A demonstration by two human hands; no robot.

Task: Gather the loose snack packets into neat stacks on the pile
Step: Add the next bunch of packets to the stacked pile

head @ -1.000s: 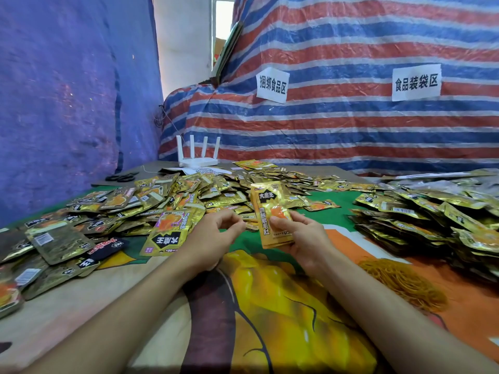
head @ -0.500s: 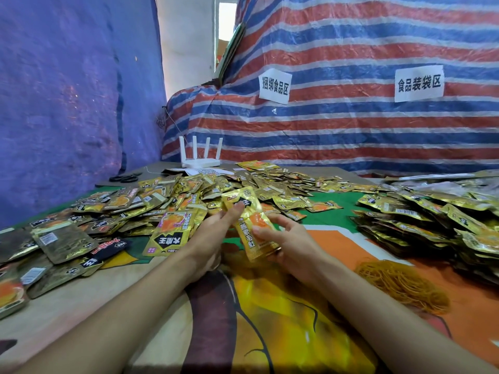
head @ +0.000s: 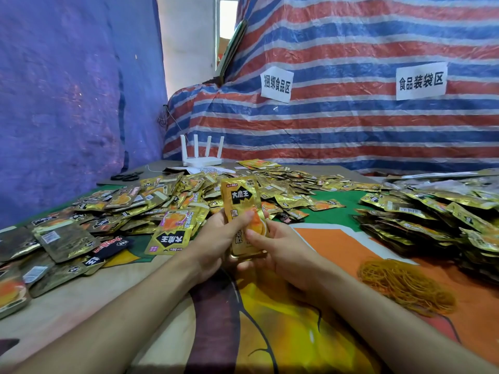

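Hands together: L hand (head: pixel 216 238) & R hand (head: pixel 280 247) both clamped on upright stack (head: pixel 240 197) btwn them. Loose packets (head: pixel 135 206) left & beyond; pile (head: pixel 432 220) well right. Best: tap bottom edges on surface (head: pixel 81 306), square corners, grip firm, as foil prob. slippery.

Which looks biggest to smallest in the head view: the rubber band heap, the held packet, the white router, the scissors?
1. rubber band heap
2. held packet
3. white router
4. scissors
Router and scissors sit farther back, so their true sizes are unsure.
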